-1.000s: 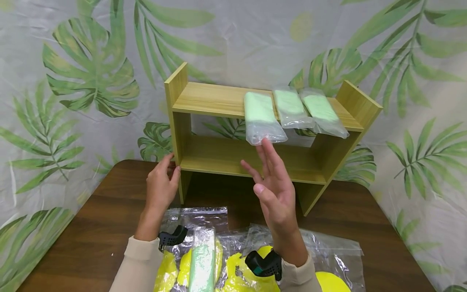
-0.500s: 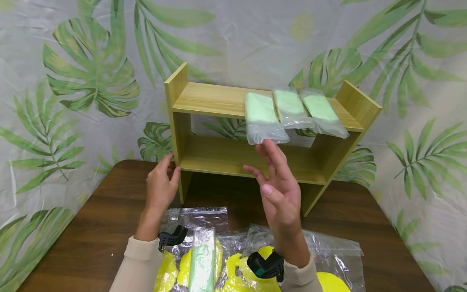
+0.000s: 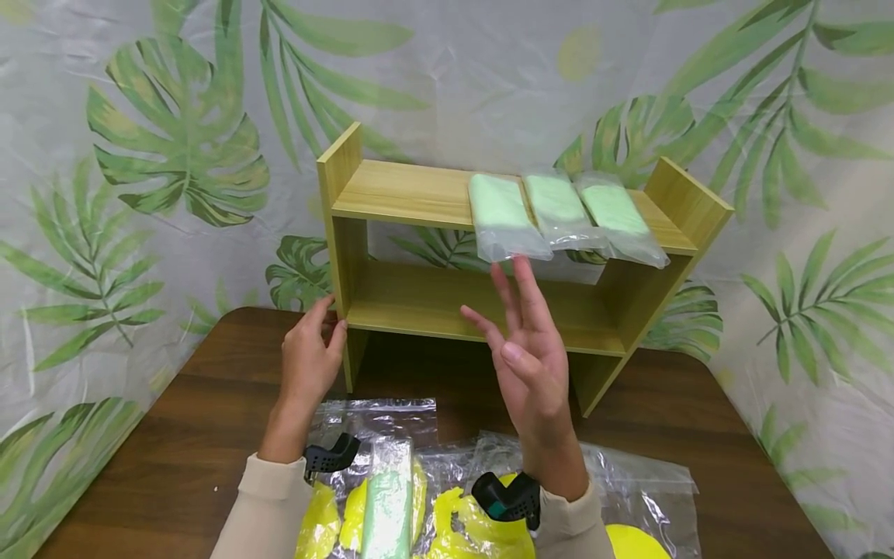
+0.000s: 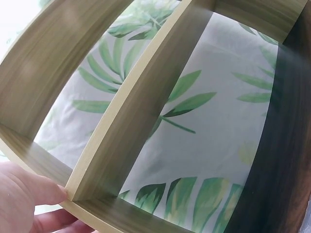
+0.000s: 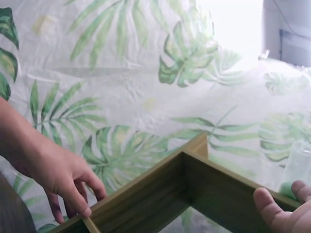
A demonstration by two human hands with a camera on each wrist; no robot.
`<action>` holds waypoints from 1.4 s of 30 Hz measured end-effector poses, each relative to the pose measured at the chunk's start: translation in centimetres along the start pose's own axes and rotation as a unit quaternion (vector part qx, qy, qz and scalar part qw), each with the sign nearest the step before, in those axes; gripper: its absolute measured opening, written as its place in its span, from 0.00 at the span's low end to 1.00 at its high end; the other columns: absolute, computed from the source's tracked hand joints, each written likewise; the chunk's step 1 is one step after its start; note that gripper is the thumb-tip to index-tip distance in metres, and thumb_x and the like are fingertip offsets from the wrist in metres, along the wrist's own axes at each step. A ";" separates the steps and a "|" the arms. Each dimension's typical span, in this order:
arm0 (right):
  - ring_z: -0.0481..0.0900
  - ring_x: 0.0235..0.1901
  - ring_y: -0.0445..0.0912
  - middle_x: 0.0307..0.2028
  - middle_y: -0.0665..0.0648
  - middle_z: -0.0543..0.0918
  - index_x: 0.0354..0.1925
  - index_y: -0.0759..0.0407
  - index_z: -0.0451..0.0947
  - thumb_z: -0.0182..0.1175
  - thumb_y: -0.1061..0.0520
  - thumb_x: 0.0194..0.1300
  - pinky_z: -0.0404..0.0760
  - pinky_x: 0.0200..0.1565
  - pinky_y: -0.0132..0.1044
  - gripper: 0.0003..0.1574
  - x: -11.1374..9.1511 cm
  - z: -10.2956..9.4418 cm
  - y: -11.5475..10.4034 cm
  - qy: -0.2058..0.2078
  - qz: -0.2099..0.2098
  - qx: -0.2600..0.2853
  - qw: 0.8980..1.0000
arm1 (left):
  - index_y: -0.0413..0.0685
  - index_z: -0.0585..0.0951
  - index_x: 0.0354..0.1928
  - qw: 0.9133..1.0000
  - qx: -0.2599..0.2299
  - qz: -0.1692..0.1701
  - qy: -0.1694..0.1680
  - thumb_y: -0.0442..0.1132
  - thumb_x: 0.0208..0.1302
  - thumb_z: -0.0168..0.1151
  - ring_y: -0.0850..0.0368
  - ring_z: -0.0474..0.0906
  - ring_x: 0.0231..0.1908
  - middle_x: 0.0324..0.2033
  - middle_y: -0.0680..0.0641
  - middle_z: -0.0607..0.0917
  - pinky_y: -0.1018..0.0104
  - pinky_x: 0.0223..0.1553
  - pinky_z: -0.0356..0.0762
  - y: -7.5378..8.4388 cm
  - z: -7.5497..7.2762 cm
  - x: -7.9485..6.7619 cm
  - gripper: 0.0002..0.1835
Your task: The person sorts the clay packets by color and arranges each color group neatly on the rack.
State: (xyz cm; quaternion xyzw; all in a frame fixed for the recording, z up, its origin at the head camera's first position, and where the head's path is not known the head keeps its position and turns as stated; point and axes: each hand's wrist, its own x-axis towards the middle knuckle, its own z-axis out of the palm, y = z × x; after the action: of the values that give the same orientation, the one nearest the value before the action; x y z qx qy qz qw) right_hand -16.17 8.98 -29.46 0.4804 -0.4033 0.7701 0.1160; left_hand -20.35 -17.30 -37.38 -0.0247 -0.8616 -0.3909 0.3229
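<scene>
My left hand (image 3: 312, 353) holds the left side panel of a light wooden two-tier shelf (image 3: 405, 190). In the left wrist view its thumb lies on the panel's front edge beside the middle board, with the fingers behind the panel. Three clear plastic bags with pale green contents lie side by side on the top board, overhanging its front. My right hand (image 3: 534, 365) is raised palm up, fingers extended, its fingertips at the loose lower end of the leftmost bag (image 3: 501, 206). Whether they press on it is unclear. The middle bag (image 3: 555, 202) and the right bag (image 3: 615, 210) lie beside it.
On the dark wooden table (image 3: 161, 466), clear bags with yellow pieces (image 3: 482, 528) lie in front of the shelf. A clear-wrapped pale green packet (image 3: 387, 505) rests on them, between my forearms. A leaf-print cloth (image 3: 461, 93) hangs behind.
My right hand shifted slightly right, then its fingers straightened upward. The leftmost bag's loose end moved up and a little right, nearer the middle bag. My left hand stayed on the shelf.
</scene>
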 end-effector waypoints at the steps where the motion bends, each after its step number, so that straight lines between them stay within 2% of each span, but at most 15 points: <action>1: 0.41 0.74 0.57 0.76 0.60 0.42 0.74 0.70 0.38 0.48 0.67 0.64 0.61 0.64 0.56 0.46 0.0 -0.1 0.1 0.003 0.005 -0.002 1.000 | 0.37 0.74 0.60 1.000 -0.001 0.001 0.001 0.33 0.66 0.60 0.43 0.83 0.38 0.40 0.36 0.85 0.47 0.37 0.77 0.0 0.1 0.0 0.21; 7: 0.42 0.73 0.58 0.76 0.60 0.37 0.74 0.69 0.35 0.44 0.69 0.62 0.63 0.63 0.55 0.47 0.6 -0.4 0.5 0.014 0.017 -0.015 1.000 | 0.36 0.74 0.60 1.000 -0.005 0.003 0.004 0.33 0.66 0.60 0.43 0.83 0.37 0.40 0.36 0.85 0.46 0.37 0.77 0.0 0.2 0.0 0.21; 13: 0.49 0.72 0.59 0.76 0.59 0.35 0.74 0.68 0.33 0.41 0.70 0.60 0.66 0.62 0.52 0.48 1.1 -0.7 0.8 0.005 0.031 -0.018 0.999 | 0.37 0.74 0.61 1.000 -0.003 -0.005 -0.005 0.33 0.66 0.59 0.42 0.83 0.39 0.41 0.36 0.84 0.45 0.40 0.75 0.0 0.3 -0.1 0.21; 23: 0.50 0.71 0.60 0.76 0.55 0.36 0.75 0.65 0.33 0.40 0.70 0.61 0.68 0.61 0.51 0.48 1.4 -1.2 1.0 -0.005 0.059 -0.032 0.998 | 0.37 0.74 0.60 1.000 -0.003 -0.006 -0.004 0.33 0.65 0.60 0.42 0.83 0.38 0.41 0.36 0.85 0.45 0.41 0.75 0.0 0.4 -0.1 0.21; 31: 0.49 0.71 0.62 0.76 0.57 0.38 0.75 0.64 0.35 0.40 0.71 0.60 0.67 0.60 0.53 0.48 1.2 -1.4 0.5 0.000 0.058 -0.034 0.998 | 0.36 0.74 0.60 1.000 -0.004 -0.001 -0.001 0.33 0.66 0.59 0.42 0.83 0.37 0.40 0.36 0.85 0.44 0.41 0.74 0.0 0.4 0.0 0.21; 42: 0.50 0.70 0.64 0.76 0.62 0.40 0.75 0.64 0.40 0.45 0.68 0.66 0.67 0.60 0.55 0.44 0.1 -1.7 -0.7 0.000 0.060 -0.041 0.997 | 0.36 0.74 0.59 1.000 0.000 0.003 0.006 0.33 0.65 0.60 0.43 0.83 0.37 0.40 0.36 0.85 0.45 0.40 0.75 -0.1 0.1 0.1 0.21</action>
State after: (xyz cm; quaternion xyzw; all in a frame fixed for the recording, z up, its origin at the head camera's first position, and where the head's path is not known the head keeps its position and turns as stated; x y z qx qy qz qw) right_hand -16.92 10.66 -29.37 0.4503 -0.4623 0.7587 0.0889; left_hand -20.55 -17.35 -37.46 -0.0250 -0.8596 -0.3903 0.3289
